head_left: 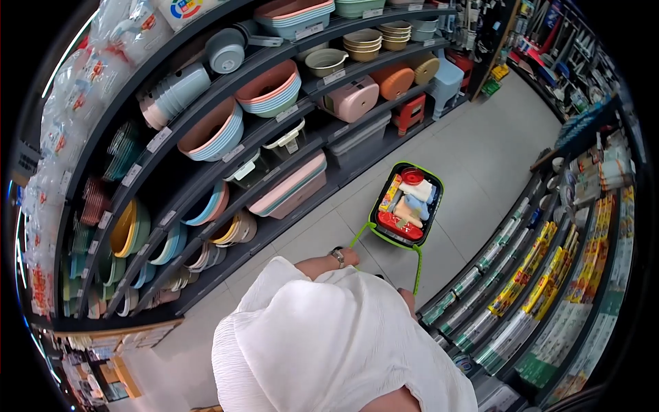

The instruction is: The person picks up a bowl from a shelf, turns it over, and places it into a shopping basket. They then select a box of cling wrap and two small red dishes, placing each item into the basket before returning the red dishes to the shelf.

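A dark shopping basket (pixel 376 235) with a bright green rim stands on the floor ahead of me. Inside lie a red-lidded round container (pixel 412 176), a red package (pixel 400 225), a yellow box (pixel 390 189) and several pale, soft-looking items (pixel 410 206). From its near side a green handle (pixel 418 268) runs back toward me. My left hand (pixel 349 257), with a watch (pixel 338 257) at the wrist, is closed around the handle's left part. My right hand (pixel 407 298) is at the handle's right end; my white garment (pixel 309 336) hides most of it, and its fingers do not show.
Curved-looking shelves on the left hold stacked basins (pixel 269 88), storage boxes (pixel 292 185) and stools (pixel 410 114). Right-hand shelves carry yellow boxes (pixel 525 268) and rolls (pixel 504 233). A tiled aisle floor (pixel 473 158) runs between them. Tools (pixel 556 41) hang at the far end.
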The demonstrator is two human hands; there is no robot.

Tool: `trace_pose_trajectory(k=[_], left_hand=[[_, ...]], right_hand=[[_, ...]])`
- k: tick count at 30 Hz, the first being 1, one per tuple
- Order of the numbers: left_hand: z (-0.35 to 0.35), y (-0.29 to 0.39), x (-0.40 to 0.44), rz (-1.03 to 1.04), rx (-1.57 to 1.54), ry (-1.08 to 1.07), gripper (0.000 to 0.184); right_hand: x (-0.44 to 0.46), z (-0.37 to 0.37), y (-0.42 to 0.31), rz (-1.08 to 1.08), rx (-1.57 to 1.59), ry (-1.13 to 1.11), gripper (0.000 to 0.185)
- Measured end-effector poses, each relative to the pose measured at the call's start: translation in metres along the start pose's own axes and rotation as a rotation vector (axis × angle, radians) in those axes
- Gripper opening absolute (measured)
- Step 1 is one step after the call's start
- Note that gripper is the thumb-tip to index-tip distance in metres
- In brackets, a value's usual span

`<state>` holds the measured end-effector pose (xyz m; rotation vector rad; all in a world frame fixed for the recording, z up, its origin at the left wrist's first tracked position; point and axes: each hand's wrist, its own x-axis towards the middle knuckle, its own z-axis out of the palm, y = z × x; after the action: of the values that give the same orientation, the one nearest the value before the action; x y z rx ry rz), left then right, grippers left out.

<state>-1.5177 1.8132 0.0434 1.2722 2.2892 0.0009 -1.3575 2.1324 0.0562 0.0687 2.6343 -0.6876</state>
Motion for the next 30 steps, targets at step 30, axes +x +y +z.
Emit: trace_pose_trajectory(k=[30], left_hand=[[0.082, -0.050, -0.278, -0.262, -0.220, 0.293, 0.017]], right_hand=[[-0.071, 0.195, -0.229, -0.030, 0.002, -0.011, 0.016]])
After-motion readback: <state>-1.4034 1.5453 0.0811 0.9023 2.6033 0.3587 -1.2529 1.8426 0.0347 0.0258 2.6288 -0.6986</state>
